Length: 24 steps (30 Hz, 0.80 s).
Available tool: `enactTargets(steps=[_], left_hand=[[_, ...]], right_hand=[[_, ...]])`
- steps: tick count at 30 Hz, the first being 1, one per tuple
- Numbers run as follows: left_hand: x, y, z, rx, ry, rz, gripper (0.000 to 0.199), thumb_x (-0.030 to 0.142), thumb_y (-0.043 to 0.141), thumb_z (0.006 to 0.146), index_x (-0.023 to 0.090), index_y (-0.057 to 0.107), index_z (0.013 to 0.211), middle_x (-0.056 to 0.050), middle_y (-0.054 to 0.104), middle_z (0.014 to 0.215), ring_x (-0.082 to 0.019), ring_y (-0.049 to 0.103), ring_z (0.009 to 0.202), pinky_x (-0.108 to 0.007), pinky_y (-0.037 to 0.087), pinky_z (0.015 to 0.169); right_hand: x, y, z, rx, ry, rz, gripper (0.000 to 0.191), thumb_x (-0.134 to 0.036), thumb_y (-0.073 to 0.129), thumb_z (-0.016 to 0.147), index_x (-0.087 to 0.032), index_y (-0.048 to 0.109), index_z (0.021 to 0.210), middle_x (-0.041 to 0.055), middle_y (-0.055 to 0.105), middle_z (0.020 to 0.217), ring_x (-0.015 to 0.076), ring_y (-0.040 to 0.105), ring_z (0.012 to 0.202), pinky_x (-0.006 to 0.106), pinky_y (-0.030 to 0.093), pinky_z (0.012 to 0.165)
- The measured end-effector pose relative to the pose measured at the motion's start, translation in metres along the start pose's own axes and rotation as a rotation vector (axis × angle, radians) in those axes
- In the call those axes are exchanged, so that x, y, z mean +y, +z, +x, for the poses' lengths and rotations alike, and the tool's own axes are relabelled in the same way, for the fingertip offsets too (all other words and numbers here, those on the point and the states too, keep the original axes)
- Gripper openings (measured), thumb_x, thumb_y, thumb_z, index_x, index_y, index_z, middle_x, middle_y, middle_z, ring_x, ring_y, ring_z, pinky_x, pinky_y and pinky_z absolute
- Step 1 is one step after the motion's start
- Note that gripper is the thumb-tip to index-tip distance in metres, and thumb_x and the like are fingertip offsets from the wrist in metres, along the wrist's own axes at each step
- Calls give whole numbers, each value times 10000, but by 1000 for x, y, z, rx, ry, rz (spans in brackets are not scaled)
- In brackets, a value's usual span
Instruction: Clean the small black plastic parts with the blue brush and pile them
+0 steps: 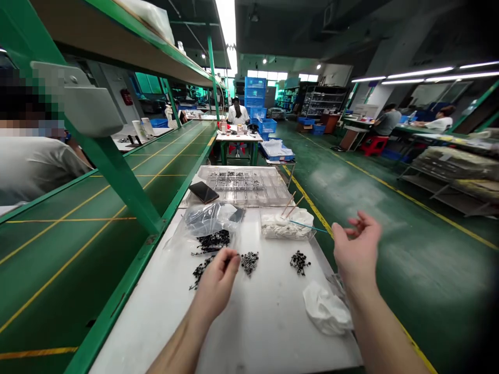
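1. Left hand [215, 293] pinches at small black parts [201, 272] on a white bench [273, 327], fingers closed together; whether they grip a piece cannot be told.
2. Right hand [356, 249] hangs empty beyond the bench's right edge, fingers loosely open.
3. More black clusters [300, 262] lie separately nearby, near a clear plastic bag [208, 221] and a compartmented tray [245, 187].

The desk [273, 332] is white, the small parts [249, 262] are black, the floor [429, 270] is green with yellow lines, and the crates [255, 93] are blue.
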<state>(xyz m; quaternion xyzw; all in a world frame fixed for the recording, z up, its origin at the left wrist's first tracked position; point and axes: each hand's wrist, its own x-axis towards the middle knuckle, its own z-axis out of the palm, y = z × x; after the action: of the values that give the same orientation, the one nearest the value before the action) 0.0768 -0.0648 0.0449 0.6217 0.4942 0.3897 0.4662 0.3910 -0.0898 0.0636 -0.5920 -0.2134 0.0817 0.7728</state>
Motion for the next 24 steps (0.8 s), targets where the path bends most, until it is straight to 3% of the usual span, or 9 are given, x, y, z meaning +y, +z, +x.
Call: enactTargets(steps=[1,3,5,8,14,20,24], left_hand=[[-9,13,12,-26,0,-7,285,477,674,1009,208,657,918,25,550,713,-170,504,636,-274,390,590],[-23,31,28,-65,-11,-31,299,493,633,1013,216,627,902,32,521,679,-169,464,605,-275,354,577],[-32,38,36,-92,-35,-59,308,497,601,1022,219,604,889,38,501,659,-164,427,587,-275,333,570],[-40,34,39,-135,-90,-99,340,526,600,1030,215,613,895,39,494,658,-153,404,585,-272,323,574],[-48,25,37,-248,-227,-217,418,611,681,978,194,665,953,6,589,757,-133,434,607,-257,345,562],[-52,27,35,-286,-329,-431,300,468,727,984,168,717,999,-24,679,830,-97,437,599,-240,329,556],[-47,22,31,-242,-335,-542,223,384,715,1009,161,727,1003,-36,711,862,-81,473,603,-239,343,578]], right_hand=[[21,6,12,87,76,-11,658,-228,910,624,-237,591,1199,17,598,1094,125,533,802,239,496,625],[59,12,31,139,201,-12,564,-285,873,638,-248,547,1096,-29,531,904,122,464,682,237,392,484],[86,12,43,97,338,5,471,-374,853,646,-258,524,962,-61,474,756,119,414,572,248,313,406],[105,9,45,-16,510,54,425,-444,842,649,-241,531,857,-55,500,672,124,452,506,257,341,391],[107,10,41,-70,559,148,317,-352,840,687,-182,657,882,-35,577,700,103,501,537,230,391,424],[98,14,37,-43,519,154,204,-177,825,706,-171,691,860,-17,611,756,91,501,586,222,396,473],[72,-6,41,-61,453,199,130,-193,804,798,-197,679,833,-19,559,762,88,446,578,270,365,494]])
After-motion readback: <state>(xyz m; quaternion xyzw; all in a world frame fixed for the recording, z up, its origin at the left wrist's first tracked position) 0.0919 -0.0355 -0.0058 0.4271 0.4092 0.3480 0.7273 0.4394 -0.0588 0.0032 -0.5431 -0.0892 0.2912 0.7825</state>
